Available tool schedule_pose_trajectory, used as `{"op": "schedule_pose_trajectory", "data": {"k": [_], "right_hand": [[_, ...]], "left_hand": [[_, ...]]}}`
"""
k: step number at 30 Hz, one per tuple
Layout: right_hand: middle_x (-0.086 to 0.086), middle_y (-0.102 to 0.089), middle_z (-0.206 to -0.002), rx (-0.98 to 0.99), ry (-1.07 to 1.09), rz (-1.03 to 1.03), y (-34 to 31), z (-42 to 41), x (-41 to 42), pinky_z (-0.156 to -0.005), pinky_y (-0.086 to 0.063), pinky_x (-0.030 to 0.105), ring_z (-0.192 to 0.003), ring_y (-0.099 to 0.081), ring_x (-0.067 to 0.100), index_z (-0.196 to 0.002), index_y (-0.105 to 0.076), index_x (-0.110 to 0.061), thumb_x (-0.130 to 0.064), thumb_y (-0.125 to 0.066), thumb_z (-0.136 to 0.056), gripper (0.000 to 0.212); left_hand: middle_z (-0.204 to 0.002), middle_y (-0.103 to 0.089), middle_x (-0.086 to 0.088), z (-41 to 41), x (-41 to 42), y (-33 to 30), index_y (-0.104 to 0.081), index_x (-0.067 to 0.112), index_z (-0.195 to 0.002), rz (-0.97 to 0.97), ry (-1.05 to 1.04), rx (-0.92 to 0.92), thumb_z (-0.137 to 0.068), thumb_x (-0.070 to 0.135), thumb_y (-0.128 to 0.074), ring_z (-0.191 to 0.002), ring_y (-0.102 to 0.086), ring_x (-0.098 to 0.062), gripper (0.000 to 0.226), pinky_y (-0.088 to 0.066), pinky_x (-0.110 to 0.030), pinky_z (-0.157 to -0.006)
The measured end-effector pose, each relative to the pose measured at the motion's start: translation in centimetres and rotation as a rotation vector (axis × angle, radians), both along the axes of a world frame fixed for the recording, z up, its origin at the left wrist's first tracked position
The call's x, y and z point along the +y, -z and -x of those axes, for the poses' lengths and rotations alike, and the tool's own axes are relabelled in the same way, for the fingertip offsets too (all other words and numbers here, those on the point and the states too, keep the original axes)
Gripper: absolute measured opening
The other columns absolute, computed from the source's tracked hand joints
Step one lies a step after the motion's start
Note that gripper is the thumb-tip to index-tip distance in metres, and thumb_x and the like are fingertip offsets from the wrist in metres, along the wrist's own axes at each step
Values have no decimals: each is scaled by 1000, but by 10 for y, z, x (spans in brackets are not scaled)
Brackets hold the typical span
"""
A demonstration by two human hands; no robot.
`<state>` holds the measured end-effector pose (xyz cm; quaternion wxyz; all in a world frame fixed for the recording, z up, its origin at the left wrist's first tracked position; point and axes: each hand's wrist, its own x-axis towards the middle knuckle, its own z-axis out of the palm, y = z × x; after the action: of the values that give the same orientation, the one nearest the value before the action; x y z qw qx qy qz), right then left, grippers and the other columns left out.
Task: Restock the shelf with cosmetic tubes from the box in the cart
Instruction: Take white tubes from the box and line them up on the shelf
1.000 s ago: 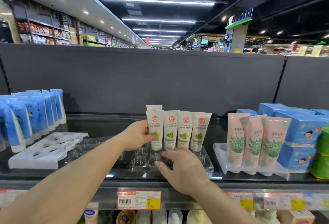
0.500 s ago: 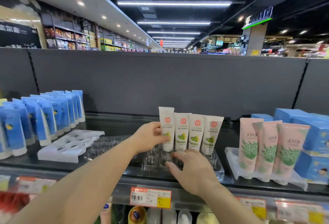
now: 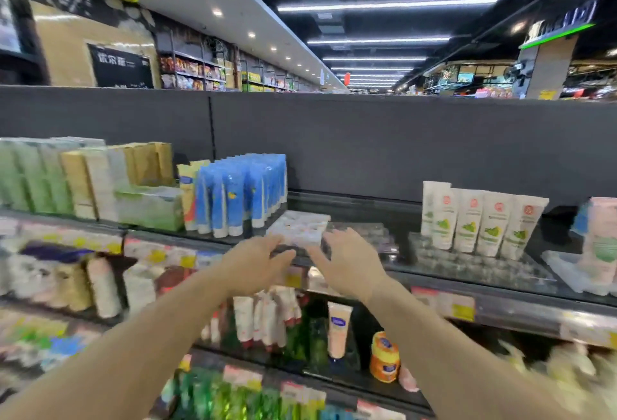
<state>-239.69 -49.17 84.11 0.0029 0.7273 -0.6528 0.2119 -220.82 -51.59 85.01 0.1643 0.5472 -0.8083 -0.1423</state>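
Both hands reach forward with fingers spread and nothing in them: the left hand (image 3: 257,264) and right hand (image 3: 347,261) flank the white holder tray (image 3: 298,227) at the shelf (image 3: 434,277) edge, likely to reposition it (contact is blurred). Right of it, four white tubes (image 3: 480,219) stand upright in a clear tray (image 3: 474,264); the cart box is out of view.

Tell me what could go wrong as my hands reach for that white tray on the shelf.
1. The white tray sits right beside the blue tubes; pulling it out might knock them over.
2. Both the left hand and right hand are open, not gripping yet, and the view is blurred, so a grab could miss.
3. The clear tray next to it might get dragged along.
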Motion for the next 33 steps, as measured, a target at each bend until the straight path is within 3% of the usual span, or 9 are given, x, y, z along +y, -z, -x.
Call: {"op": "schedule_pose_trajectory", "data": {"k": [4,8,12,19,23,27,30,33], "right_hand": [[5,-37,-152,66,-114,-167,18,-158,-2,-115,-25,50,-143,-26,30,-145,-40,-24,-67,-26,-93,69],[9,-43,-146,59,-294,-227,29,-309,3,-111,-29,51,-137,-33,33,-137,-48,-25,-66,-29,-93,63],[13,-42,-146,91,-428,-321,37,-430,8,-110,-31,51,-137,-32,35,-138,-46,-18,-67,-31,-93,68],[9,-47,-143,131,-600,-348,67,-590,-5,-107,-36,50,-134,-37,34,-140,-46,-21,-70,-33,-90,71],[11,-51,-136,121,-655,-359,92,-664,-33,-100,-43,47,-126,-46,34,-127,-53,-19,-71,-36,-88,67],[7,-31,-156,147,-705,-390,118,-742,-77,-114,-29,51,-146,-22,29,-146,-38,-23,-69,-35,-91,72],[6,-19,-162,181,-705,-406,138,-786,-113,-117,-23,52,-150,-8,26,-151,-30,-25,-70,-33,-91,75],[7,-35,-155,201,-674,-400,157,-812,-144,-113,-30,48,-145,-26,29,-146,-38,-24,-70,-36,-90,73]], "left_hand": [[-151,-40,-10,-171,22,25,-39,23,-144,-78,-228,-298,-84,81,-16,-137,-36,-32,86,-29,-50,-113],[-162,-14,-7,-316,70,30,-19,21,-154,-93,-514,-295,-93,67,-33,-148,-13,-32,78,-14,-51,-118],[-162,-16,-4,-427,107,36,-19,25,-154,-122,-682,-387,-90,74,-26,-149,-11,-30,81,-14,-54,-118],[-163,-18,-4,-555,133,68,-22,25,-153,-111,-912,-354,-90,72,-35,-150,-10,-30,80,-11,-53,-120],[-162,-20,-3,-619,117,84,-22,24,-154,-114,-987,-366,-90,71,-38,-150,-12,-29,81,-12,-52,-121],[-162,-20,-3,-693,78,101,-24,25,-153,-159,-1048,-356,-89,72,-37,-150,-12,-29,81,-11,-52,-121],[-162,-19,-3,-737,45,118,-23,23,-154,-216,-1050,-344,-91,70,-36,-150,-10,-28,80,-10,-52,-121],[-162,-21,-4,-774,14,142,-24,23,-153,-258,-1013,-343,-91,68,-37,-150,-12,-29,78,-11,-52,-121]]}}
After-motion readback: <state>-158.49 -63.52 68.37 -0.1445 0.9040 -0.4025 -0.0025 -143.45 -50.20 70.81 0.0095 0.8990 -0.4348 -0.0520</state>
